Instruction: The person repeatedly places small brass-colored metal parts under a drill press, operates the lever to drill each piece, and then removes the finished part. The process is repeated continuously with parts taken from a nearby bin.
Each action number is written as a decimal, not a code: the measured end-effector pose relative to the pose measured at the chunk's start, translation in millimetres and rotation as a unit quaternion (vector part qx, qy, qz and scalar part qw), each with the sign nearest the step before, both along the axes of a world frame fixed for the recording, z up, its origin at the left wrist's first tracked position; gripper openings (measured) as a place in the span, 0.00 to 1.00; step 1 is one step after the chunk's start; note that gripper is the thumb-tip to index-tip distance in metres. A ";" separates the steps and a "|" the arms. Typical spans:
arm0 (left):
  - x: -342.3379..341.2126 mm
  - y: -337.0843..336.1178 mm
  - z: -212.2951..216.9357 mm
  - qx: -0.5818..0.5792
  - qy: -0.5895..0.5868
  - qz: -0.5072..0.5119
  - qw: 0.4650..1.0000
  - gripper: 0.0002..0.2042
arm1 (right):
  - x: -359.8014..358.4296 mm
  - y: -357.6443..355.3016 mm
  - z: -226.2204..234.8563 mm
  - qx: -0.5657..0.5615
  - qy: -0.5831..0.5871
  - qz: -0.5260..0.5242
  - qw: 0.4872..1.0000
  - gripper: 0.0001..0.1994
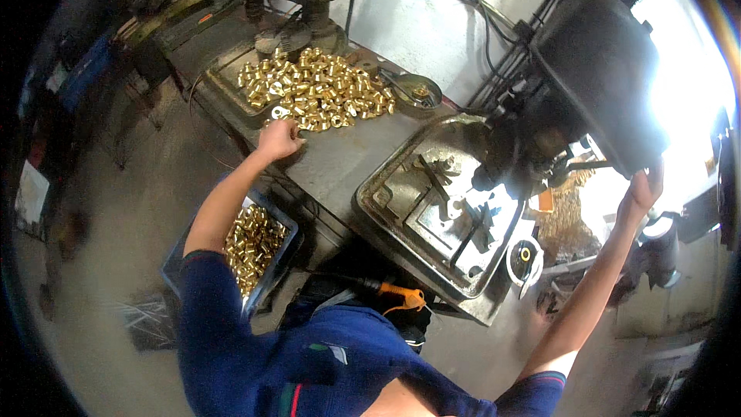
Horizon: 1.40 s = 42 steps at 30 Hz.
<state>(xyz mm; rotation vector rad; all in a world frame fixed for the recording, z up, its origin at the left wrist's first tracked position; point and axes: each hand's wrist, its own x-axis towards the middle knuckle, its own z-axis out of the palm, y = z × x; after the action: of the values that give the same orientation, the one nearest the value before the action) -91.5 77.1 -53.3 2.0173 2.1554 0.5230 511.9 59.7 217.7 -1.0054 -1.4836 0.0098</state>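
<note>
A large heap of small brass fittings (316, 89) lies on the grey workbench at the far left. My left hand (279, 140) is at the near edge of this heap, with its fingers curled closed. Whatever those fingers hold, if anything, is hidden. On the right, my right hand (642, 188) is raised beside the lower edge of a drill press's dark head (598, 77). Its fingers are closed round something hidden there. Below the head, a metal clamping fixture (476, 228) sits on the drill press table (397, 224); glare washes out part of it.
A blue bin (287, 243) with more brass fittings stands below my left forearm. A round dish (417, 94) sits on the bench (328, 174) behind the drill table. An orange air blow gun (405, 296) hangs near my waist. A white round container (525, 260) stands right of the table.
</note>
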 end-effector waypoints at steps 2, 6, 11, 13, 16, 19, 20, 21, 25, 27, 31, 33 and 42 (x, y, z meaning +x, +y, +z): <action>20.3 -17.8 17.2 -0.074 -0.391 -0.037 0.917 0.10 | -34.3 -34.6 -4.8 -0.027 0.017 -0.090 0.995 0.26; 102.1 -58.0 40.9 -0.154 -0.777 -0.160 0.589 0.10 | -79.3 -106.5 -96.3 0.098 -0.140 -0.098 0.980 0.19; 208.6 -97.0 42.0 -0.243 -0.869 -0.154 0.403 0.11 | -170.4 -138.7 -163.3 -0.217 -0.277 0.182 0.918 0.39; 230.3 -99.8 33.3 -0.279 -0.854 -0.224 0.378 0.13 | -173.1 -138.6 -169.4 -0.236 -0.287 0.171 0.912 0.45; 247.9 -104.6 41.7 -0.309 -0.848 -0.230 0.366 0.14 | -166.6 -134.3 -183.4 -0.241 -0.296 0.166 0.909 0.46; 257.3 -105.7 42.2 -0.305 -0.846 -0.215 0.381 0.14 | -159.6 -135.7 -187.3 -0.221 -0.327 0.136 0.909 0.46; 259.1 -105.3 43.0 -0.306 -0.838 -0.200 0.405 0.14 | -157.2 -134.4 -189.6 -0.224 -0.352 0.111 0.902 0.46; 260.4 -104.3 43.9 -0.307 -0.830 -0.184 0.428 0.14 | -152.6 -135.3 -190.1 -0.235 -0.347 0.099 0.902 0.44; 257.9 -77.0 38.8 -0.259 -0.686 -0.209 0.647 0.11 | -131.6 -143.5 -194.7 -0.227 -0.294 0.038 0.928 0.34; 265.2 -58.9 43.9 -0.215 -0.548 -0.214 0.780 0.10 | -116.8 -148.2 -194.0 -0.199 -0.238 0.033 0.950 0.30; 283.8 -25.4 16.5 0.011 -0.338 -0.333 0.880 0.10 | -93.7 -163.9 -185.0 -0.214 -0.230 0.001 0.949 0.26; 296.9 -19.3 22.6 0.033 -0.276 -0.329 0.903 0.10 | -84.2 -169.2 -191.8 -0.211 -0.208 -0.006 0.955 0.24; 315.1 -21.2 28.1 0.093 -0.216 -0.345 0.909 0.10 | -64.9 -180.7 -200.1 -0.245 -0.148 -0.033 0.957 0.22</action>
<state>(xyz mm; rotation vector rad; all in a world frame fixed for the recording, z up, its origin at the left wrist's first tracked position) 223.6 56.0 -25.2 2.2879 1.0762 0.9551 447.1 -121.1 17.6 -1.5082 -1.7647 0.1950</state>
